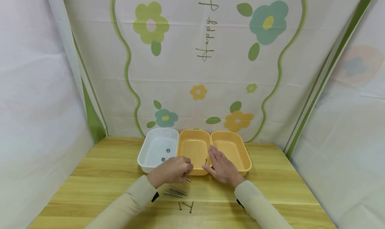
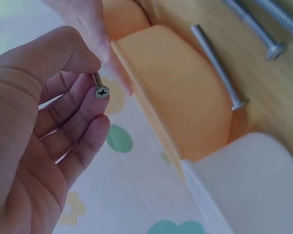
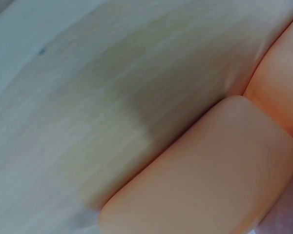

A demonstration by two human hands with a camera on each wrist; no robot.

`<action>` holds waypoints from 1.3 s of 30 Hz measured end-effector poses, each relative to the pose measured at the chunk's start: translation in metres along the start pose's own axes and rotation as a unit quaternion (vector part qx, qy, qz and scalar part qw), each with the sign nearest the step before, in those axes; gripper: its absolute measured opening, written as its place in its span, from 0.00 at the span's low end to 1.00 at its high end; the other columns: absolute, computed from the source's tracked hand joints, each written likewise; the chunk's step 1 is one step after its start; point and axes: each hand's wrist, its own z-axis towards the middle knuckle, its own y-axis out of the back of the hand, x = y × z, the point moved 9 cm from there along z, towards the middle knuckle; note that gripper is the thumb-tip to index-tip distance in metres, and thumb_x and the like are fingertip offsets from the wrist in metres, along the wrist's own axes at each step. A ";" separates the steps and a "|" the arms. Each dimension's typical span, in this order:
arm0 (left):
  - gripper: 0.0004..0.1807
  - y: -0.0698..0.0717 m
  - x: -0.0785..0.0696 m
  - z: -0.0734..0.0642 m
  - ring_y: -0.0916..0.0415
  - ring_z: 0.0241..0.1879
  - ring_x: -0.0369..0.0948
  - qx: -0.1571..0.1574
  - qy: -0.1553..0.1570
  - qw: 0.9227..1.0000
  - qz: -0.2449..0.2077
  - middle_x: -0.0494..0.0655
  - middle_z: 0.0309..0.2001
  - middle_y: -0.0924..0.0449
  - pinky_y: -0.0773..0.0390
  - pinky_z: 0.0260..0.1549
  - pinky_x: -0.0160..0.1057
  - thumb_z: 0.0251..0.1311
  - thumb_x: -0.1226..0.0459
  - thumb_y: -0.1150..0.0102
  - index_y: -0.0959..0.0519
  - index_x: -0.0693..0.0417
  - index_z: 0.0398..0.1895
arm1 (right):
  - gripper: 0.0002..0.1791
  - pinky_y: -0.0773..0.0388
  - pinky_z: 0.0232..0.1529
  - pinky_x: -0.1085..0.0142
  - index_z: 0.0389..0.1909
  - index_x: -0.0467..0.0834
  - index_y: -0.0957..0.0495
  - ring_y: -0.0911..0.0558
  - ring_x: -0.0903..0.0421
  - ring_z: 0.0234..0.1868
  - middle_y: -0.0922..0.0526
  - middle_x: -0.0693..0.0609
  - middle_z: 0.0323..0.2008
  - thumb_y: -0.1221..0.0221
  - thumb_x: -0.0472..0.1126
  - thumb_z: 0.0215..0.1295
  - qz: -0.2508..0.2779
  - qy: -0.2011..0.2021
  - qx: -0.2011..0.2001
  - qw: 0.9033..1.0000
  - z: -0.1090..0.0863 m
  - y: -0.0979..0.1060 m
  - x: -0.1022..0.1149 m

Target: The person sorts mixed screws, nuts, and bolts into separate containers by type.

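Observation:
My left hand [image 1: 172,169] is over the front of the white tray [image 1: 143,155] and the middle yellow tray [image 1: 195,172]. Its thumb and forefinger pinch a small cross-head screw [image 2: 101,90], head outward. With fingers straight, my right hand [image 1: 223,167] rests at the shared rim of the middle and right yellow trays [image 1: 247,163]. Beside its thumb, a small screw [image 1: 206,161] shows against the middle tray. In the right wrist view only a bit of that hand [image 3: 283,209] shows. Two nuts, a rear one [image 1: 168,150] and a front one [image 1: 163,159], lie in the white tray.
On the wooden table [image 1: 270,192], two long bolts [image 1: 178,191] lie in front of the trays. Another bolt [image 2: 217,66] lies close to the middle tray's front wall. Several small screws [image 1: 191,207] are nearer the front. A flowered cloth [image 1: 180,65] hangs behind.

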 end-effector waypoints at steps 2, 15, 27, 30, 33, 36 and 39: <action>0.13 0.004 0.002 0.003 0.40 0.23 0.27 -0.006 -0.004 1.000 0.007 0.35 0.23 0.30 0.41 0.21 0.22 0.48 0.74 0.31 0.23 0.48 0.22 | 0.50 0.45 0.84 0.47 0.84 0.33 0.53 0.49 0.42 0.87 0.52 0.36 0.85 0.61 0.69 0.82 -0.002 -0.002 -0.001 1.000 0.000 0.000 -0.001; 0.11 0.011 0.025 0.030 0.37 0.24 0.30 -0.032 -0.004 0.999 0.026 0.38 0.25 0.28 0.38 0.24 0.23 0.53 0.76 0.34 0.22 0.50 0.25 | 0.50 0.45 0.84 0.47 0.84 0.33 0.54 0.50 0.42 0.87 0.52 0.36 0.85 0.61 0.69 0.82 0.003 -0.002 0.002 1.000 0.001 -0.002 -0.001; 0.09 -0.005 0.050 0.048 0.16 0.35 0.39 -0.015 0.046 0.997 0.052 0.45 0.38 0.14 0.17 0.33 0.29 0.59 0.76 0.32 0.12 0.56 0.39 | 0.50 0.46 0.85 0.48 0.84 0.34 0.55 0.51 0.43 0.87 0.54 0.37 0.86 0.63 0.70 0.82 -0.002 -0.005 0.007 1.000 0.002 -0.004 -0.003; 0.13 -0.006 0.055 0.046 0.13 0.43 0.42 -0.004 0.069 0.996 0.056 0.48 0.47 0.11 0.12 0.41 0.35 0.60 0.72 0.28 0.11 0.56 0.48 | 0.50 0.46 0.85 0.48 0.84 0.34 0.55 0.51 0.43 0.87 0.54 0.37 0.86 0.63 0.70 0.82 0.003 -0.005 0.008 1.000 0.002 -0.004 -0.003; 0.15 -0.006 0.056 0.044 0.13 0.45 0.43 0.005 0.075 0.996 0.043 0.50 0.51 0.11 0.11 0.43 0.38 0.60 0.69 0.27 0.12 0.57 0.51 | 0.50 0.46 0.85 0.47 0.84 0.34 0.56 0.52 0.43 0.87 0.55 0.37 0.86 0.63 0.69 0.82 0.005 -0.005 0.010 1.000 0.001 -0.004 -0.003; 0.16 -0.005 0.056 0.041 0.13 0.45 0.43 0.010 0.075 0.997 0.035 0.50 0.51 0.12 0.11 0.44 0.38 0.61 0.68 0.28 0.12 0.57 0.52 | 0.50 0.46 0.85 0.48 0.84 0.34 0.56 0.52 0.43 0.87 0.55 0.38 0.86 0.63 0.70 0.82 0.000 -0.007 0.011 1.000 0.001 -0.004 -0.003; 0.16 -0.003 0.055 0.037 0.13 0.45 0.44 0.015 0.074 0.996 0.035 0.50 0.51 0.11 0.11 0.44 0.39 0.61 0.67 0.28 0.12 0.56 0.52 | 0.50 0.47 0.85 0.48 0.84 0.34 0.56 0.52 0.44 0.87 0.56 0.38 0.86 0.63 0.69 0.82 0.000 -0.007 0.011 1.000 0.002 -0.005 -0.003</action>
